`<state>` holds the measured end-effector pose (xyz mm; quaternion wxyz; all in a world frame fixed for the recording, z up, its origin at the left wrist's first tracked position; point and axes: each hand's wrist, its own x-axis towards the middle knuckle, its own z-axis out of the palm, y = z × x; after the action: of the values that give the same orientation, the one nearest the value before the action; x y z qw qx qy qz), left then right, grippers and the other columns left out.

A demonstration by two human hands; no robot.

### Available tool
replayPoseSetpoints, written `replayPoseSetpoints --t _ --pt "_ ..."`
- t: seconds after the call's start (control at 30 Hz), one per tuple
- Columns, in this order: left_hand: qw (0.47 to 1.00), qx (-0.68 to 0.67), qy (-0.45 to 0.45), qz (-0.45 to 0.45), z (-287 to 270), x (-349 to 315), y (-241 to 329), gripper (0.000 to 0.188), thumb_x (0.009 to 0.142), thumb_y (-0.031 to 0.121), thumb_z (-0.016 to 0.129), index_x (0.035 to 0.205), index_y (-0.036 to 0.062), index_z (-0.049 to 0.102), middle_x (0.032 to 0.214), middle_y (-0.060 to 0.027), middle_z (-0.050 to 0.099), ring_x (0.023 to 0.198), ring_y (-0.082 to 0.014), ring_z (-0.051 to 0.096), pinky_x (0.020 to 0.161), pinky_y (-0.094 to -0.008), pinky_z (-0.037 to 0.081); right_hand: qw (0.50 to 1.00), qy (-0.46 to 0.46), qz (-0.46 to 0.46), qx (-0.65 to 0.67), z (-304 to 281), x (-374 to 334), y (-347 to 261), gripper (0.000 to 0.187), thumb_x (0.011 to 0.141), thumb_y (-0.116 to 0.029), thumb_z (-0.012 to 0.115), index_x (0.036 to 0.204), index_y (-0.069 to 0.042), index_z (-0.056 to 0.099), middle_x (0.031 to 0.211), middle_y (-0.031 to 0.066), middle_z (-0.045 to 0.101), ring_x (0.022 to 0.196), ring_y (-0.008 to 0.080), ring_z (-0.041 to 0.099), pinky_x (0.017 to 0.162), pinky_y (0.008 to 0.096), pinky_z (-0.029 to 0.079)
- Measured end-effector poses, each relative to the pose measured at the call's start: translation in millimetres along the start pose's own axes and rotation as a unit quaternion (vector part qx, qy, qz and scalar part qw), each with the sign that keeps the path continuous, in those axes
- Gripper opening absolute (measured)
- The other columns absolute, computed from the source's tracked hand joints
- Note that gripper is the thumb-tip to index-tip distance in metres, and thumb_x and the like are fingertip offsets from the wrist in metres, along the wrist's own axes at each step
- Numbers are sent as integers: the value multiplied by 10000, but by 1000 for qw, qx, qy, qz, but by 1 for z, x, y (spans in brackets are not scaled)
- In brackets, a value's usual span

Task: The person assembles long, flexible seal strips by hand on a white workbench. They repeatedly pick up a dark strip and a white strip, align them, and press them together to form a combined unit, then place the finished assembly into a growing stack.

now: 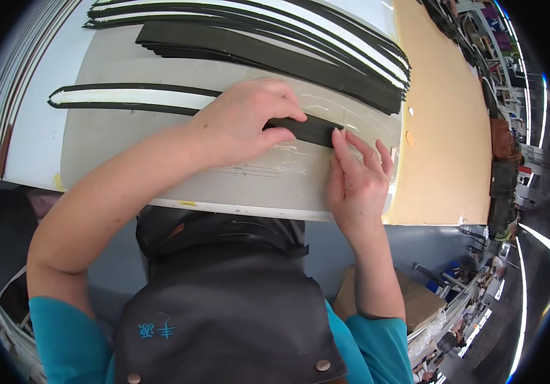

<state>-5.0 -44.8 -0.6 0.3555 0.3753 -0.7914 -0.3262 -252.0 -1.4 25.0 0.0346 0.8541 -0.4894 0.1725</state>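
Left hand pinched the strip, right hand pinched its end; straight edges likely required even, light tension

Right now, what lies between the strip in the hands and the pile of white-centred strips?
In the head view, the plain dark stack and some grey board lie between the held strip and that pile.

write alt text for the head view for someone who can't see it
On a grey board, a left hand holds a dark strip while the right hand touches its right end. A white length with dark edges shows left of the hands; stacked dark strips lie beyond.
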Motion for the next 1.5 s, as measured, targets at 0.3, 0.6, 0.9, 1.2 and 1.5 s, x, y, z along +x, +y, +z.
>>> replayPoseSetpoints --t 0.3,0.6,0.9,1.2,1.5 --pt "998 64 17 22 4 -7 -4 293 840 89 783 1132 72 771 1119 -49 706 1029 -269 630 883 -384 537 1000 -12 -15 19 -5 3 -1 401 880 13 664 1273 -55 711 940 63 787 1206 220 660 1122 524 391" --pt "997 74 2 10 4 -5 6 296 852 62 762 1148 61 767 1097 -54 686 1010 -281 597 881 -386 527 996 -88 -26 18 -25 6 5 419 868 -88 753 1285 -89 712 1266 91 735 1333 300 584 1157 530 359" --pt "997 72 18 32 5 -6 0 303 852 66 768 1155 74 765 1120 -54 694 1009 -274 602 872 -375 532 984 -149 -37 90 -8 7 3 713 881 -281 787 1500 -52 516 1596 132 470 1476 309 440 1199 498 320" --pt "996 78 30 14 5 -9 2 278 851 71 769 1128 62 767 1127 -49 702 984 -268 606 846 -372 537 983 -150 -41 95 -5 5 10 728 884 -334 782 1518 -96 516 1610 92 464 1483 271 435 1178 471 334" --pt "957 283 12 66 5 -18 10 267 868 90 721 1130 93 775 1247 -14 700 1037 -276 591 883 -392 518 984 -143 -50 93 -3 4 13 730 888 -359 769 1518 -95 511 1608 80 468 1477 258 441 1157 467 344"
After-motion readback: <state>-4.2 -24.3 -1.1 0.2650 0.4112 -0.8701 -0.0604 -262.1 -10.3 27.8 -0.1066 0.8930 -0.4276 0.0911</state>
